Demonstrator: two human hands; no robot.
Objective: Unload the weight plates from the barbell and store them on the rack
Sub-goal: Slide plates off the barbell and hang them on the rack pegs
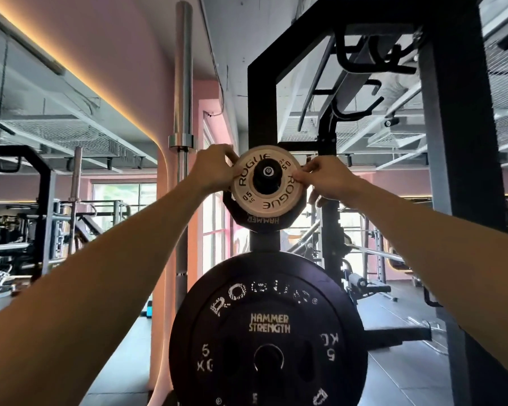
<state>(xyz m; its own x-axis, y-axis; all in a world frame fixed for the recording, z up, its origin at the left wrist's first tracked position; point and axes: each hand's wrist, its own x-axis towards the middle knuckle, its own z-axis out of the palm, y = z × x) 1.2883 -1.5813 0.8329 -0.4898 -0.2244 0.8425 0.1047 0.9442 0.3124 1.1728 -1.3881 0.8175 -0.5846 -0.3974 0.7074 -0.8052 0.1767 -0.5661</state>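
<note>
on the rack's upper peg [268,171], above the big black plate [268,332], my left grip [214,168] and right grip [324,178] pinch the small white plate's [267,183] rim. storing step; next i judge it needs pushing flush against the dark plate [261,221] behind.

We see a pink wall [135,68] with a warm light strip [71,58], a window [123,197] behind gym machines [18,230] at left, dark floor mats [399,373], mesh ceiling panels [505,83].
</note>
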